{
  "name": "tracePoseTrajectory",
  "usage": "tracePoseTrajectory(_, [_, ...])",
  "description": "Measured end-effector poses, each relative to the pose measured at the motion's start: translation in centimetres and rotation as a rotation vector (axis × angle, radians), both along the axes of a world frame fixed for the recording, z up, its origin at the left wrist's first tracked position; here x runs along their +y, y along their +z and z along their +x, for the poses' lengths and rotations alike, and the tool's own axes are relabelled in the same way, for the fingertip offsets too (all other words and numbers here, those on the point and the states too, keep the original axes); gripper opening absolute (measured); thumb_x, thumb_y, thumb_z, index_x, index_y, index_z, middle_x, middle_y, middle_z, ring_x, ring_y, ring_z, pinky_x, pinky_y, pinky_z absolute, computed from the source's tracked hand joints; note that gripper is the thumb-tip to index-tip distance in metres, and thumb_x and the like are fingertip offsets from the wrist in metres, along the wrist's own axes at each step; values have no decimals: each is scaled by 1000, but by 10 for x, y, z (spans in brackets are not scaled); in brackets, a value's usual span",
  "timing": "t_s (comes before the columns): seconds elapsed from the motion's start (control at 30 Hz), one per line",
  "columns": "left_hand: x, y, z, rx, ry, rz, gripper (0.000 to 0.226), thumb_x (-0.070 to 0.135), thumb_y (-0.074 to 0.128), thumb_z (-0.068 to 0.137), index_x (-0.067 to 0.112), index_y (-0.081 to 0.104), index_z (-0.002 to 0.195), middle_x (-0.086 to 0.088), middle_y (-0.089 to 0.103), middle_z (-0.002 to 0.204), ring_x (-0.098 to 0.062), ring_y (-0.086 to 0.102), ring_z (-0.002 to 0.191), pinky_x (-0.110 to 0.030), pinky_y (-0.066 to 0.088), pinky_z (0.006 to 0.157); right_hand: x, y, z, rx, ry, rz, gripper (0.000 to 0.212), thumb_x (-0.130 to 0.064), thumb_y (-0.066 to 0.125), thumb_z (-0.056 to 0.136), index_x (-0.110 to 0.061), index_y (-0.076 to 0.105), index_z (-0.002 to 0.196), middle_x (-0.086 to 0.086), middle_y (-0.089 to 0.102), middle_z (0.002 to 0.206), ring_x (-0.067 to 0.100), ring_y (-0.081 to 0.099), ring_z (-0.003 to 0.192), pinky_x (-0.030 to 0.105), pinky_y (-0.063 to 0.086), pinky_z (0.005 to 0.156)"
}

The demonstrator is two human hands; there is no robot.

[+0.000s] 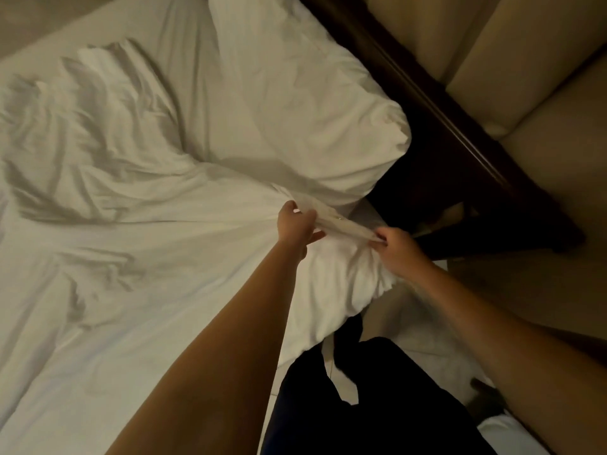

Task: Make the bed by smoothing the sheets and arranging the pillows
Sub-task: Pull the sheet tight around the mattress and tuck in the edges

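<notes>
While the white sheet (138, 231) is lying creased across the mattress, its edge is being held up at the near corner of the bed, just below the pillow (295, 103). The left hand (295, 224) is pinching this edge with its fingers curled round it. The right hand (399, 249) is gripping the same edge a little farther along, toward the corner. The hands are apart, and the strip of fabric between them is stretching taut. Deep folds are running across the far left part of the sheet, and a bunched mass of fabric is hanging over the corner beneath the right hand. The pillow is resting against the dark wooden frame (460, 133), with padded beige panels (525, 60) beyond it.

Likely faults from here:
- Pulling at this one corner only is probably gathering slack toward the hands without flattening the far creases.
- An uneven pull, one hand harder than the other, could twist the edge and set new diagonal folds.
- A strong tug could shift the pillow, since the sheet appears to be passing under its near end.
</notes>
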State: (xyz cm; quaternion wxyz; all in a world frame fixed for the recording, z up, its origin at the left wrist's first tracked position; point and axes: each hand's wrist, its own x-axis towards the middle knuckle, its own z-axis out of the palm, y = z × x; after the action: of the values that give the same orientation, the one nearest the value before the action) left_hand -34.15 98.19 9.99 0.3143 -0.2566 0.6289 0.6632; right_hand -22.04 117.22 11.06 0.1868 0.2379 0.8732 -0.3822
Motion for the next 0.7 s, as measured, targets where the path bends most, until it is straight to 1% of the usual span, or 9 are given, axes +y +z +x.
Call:
tracePoseTrajectory(0.1, [34,-11,-8,-31,-60,15,32,-7,52,89,5,59,118,-21,68,114,-36,75,93,-44,64,67,34,-8,-1,-28,-25,17,19,-16,58,101,-23,62,83,-1,64,85,21,63,86,27,41,62])
tracePoseTrajectory(0.17, [56,-25,-8,-58,-74,20,32,-8,52,89,4,59,118,-21,67,114,-36,75,93,-44,64,67,56,-18,-1,-61,-42,36,13,-12,56,101,-13,67,95,7,67,93,25,64,91,30,43,69])
tracePoseTrajectory(0.23, [78,-39,-6,-76,-90,11,35,-5,53,87,5,59,120,-20,66,117,-36,74,94,-44,64,67,78,-30,-2,-88,-57,74,15,-8,53,100,-6,67,106,14,67,101,29,63,96,33,44,79])
tracePoseTrajectory(0.37, [109,-72,-1,-101,-106,-79,23,9,56,90,10,61,113,-14,68,110,-31,72,96,-43,65,69,103,-57,-5,-135,-21,150,18,-4,52,99,-3,65,110,19,66,107,35,63,102,41,50,87])
tracePoseTrajectory(0.43, [113,-89,2,-97,-109,-160,21,15,56,91,8,61,110,-12,67,103,-28,68,87,-38,64,71,105,-74,-6,-160,49,198,19,-5,51,98,-5,64,111,21,66,110,40,63,105,46,52,92])
tracePoseTrajectory(0.5, [109,-103,7,-85,-149,-262,22,22,57,89,9,61,105,-10,68,98,-30,65,82,-33,55,62,102,-91,-8,-201,104,230,19,-5,50,98,-6,62,112,21,65,113,41,62,107,46,51,92])
tracePoseTrajectory(0.57, [100,-114,11,-75,-209,-312,22,29,60,89,12,62,102,-8,66,90,-24,59,72,-27,44,54,100,-105,-10,-233,123,245,19,-3,49,97,-7,61,111,21,64,114,42,61,107,42,50,89])
tracePoseTrajectory(0.63, [91,-119,15,-63,-289,-334,26,36,63,91,14,64,105,0,63,88,-17,54,70,-27,42,58,99,-115,-11,-252,129,255,21,-3,49,98,-7,61,115,22,63,118,43,60,110,42,49,89])
tracePoseTrajectory(0.7, [83,-123,20,-45,-380,-358,32,41,63,94,17,66,115,5,65,98,-17,61,87,-28,45,73,99,-124,-11,-271,135,277,25,-3,48,98,-7,61,119,22,62,123,44,58,113,44,49,92])
